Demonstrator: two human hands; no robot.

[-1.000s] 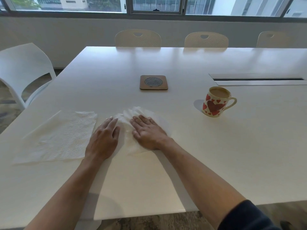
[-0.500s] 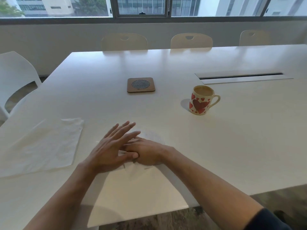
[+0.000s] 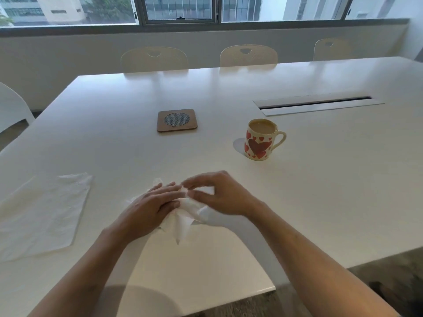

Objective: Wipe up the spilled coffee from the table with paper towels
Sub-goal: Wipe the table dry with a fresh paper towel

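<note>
Lying crumpled near the front edge of the white desk (image 3: 320,202), a paper towel (image 3: 183,216) is pressed under the flat left hand (image 3: 148,208) and pinched by the right hand (image 3: 223,195), its grip curled. A second towel (image 3: 43,213) is spread flat at the left.

Both hands (image 3: 183,202) bunching paper towel (image 3: 183,216), heart mug (image 3: 259,139) beyond, on white table (image 3: 320,191)

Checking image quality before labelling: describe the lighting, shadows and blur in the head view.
Head view: soft window daylight, sheen on the far table; mug casts a faint shadow leftward; right hand fingertips slightly motion-blurred; wide-angle bends the table edges.
</note>
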